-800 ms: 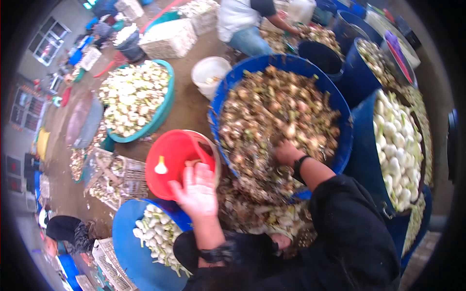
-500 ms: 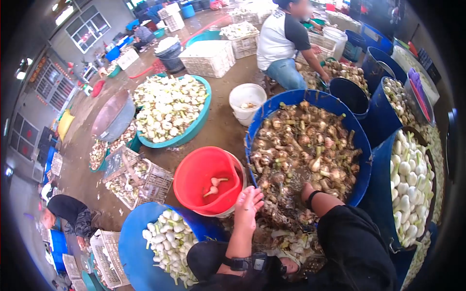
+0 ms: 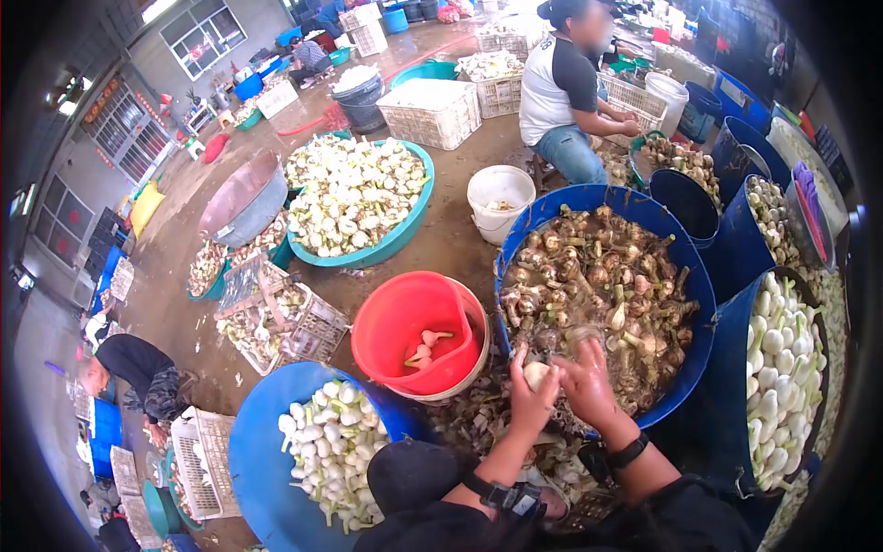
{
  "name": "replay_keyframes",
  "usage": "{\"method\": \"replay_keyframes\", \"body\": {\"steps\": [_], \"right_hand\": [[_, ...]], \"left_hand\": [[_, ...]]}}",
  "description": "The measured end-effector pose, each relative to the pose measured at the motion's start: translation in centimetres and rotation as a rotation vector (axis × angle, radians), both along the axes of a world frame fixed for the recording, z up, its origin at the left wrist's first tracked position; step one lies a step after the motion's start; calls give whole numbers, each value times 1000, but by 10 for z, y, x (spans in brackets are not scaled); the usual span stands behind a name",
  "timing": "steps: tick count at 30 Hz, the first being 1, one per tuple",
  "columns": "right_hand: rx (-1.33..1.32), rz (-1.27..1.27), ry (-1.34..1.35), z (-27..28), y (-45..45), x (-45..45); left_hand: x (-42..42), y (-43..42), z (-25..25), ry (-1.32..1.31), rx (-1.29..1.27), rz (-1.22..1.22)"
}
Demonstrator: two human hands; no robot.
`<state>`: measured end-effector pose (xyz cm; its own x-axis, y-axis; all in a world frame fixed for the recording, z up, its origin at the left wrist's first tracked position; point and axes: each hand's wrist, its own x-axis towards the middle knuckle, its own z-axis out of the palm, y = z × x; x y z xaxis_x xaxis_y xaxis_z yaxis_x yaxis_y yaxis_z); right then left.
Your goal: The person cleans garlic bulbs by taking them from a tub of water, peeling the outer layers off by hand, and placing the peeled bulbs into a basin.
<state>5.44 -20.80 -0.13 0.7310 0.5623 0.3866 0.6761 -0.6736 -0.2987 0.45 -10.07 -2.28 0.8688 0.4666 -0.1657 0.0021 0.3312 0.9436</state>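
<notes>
A pale garlic bulb [image 3: 536,373] sits in the fingers of my left hand [image 3: 528,403], which is closed around it. Close beside it is my right hand [image 3: 590,386], its fingers apart and slightly blurred, with nothing visible in them. Both hands are over the near rim of a large blue tub [image 3: 708,317], full of brown, unpeeled garlic bulbs [image 3: 612,276] in murky water. Left of my hands stands a red bucket [image 3: 382,317] with a few peeled bulbs [image 3: 425,350] at its bottom. Garlic skins [image 3: 487,405] lie heaped below my hands.
A blue tub [image 3: 262,432] of clean white garlic is at lower left, another [image 3: 717,386] at right. A teal basin [image 3: 405,230] of garlic, a white bucket [image 3: 501,198] and a plastic crate [image 3: 322,322] stand ahead. A co-worker [image 3: 561,101] sits beyond the tub.
My right hand has come up out of the tub to beside my left. My left hand now holds a garlic bulb. One more bulb appears in the red bucket. The view has shifted.
</notes>
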Motion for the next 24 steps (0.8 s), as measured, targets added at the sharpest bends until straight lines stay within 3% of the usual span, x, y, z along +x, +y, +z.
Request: {"method": "replay_keyframes", "body": {"steps": [1, 3, 4, 5, 7, 9, 11, 12, 14, 15, 17, 18, 19, 21, 22, 23, 24], "right_hand": [[2, 6, -1, 4, -2, -2], [-20, 334, 336, 6, -11, -4], [-66, 385, 307, 2, -15, -5], [-78, 393, 310, 4, -19, -8], [-345, 387, 395, 13, -27, -9], [-269, 377, 414, 1, -35, -12], [-175, 307, 495, -7, -38, -16], [-176, 309, 499, -11, -38, -16], [59, 29, 878, -21, -36, -15], [59, 31, 882, -27, -33, -14], [793, -330, 1670, -38, -29, -14], [902, -331, 1706, -30, -28, -18], [906, -340, 1707, -30, -29, -21], [713, -6, 1263, -31, -33, -26], [487, 66, 1020, -12, -27, -29], [488, 56, 1020, -4, -26, -31], [275, 88, 668, 3, -25, -31]], "left_hand": [[0, 11, -13, 59, 40, 15], [-3, 32, -22, 205, 241, -242], [-7, 32, -20, 208, 232, -236], [-9, 29, -17, 229, 143, -325], [-8, 25, -9, 239, 43, -410], [-6, 23, -6, 211, -22, -512], [-4, 20, -32, 175, 102, -527], [-3, 19, -35, 201, 9, -503], [-3, 18, -40, 227, -81, -476], [-3, 16, -32, 212, -121, -462], [-2, 17, -16, 200, -161, -451], [-3, 20, -7, 138, -156, -481], [-4, 24, -2, 75, -151, -512], [-3, 37, -6, 32, -213, -558], [-2, 43, -6, 122, -360, -586], [0, 45, -6, 212, -505, -615], [1, 40, 2, 344, -319, -584]]}}
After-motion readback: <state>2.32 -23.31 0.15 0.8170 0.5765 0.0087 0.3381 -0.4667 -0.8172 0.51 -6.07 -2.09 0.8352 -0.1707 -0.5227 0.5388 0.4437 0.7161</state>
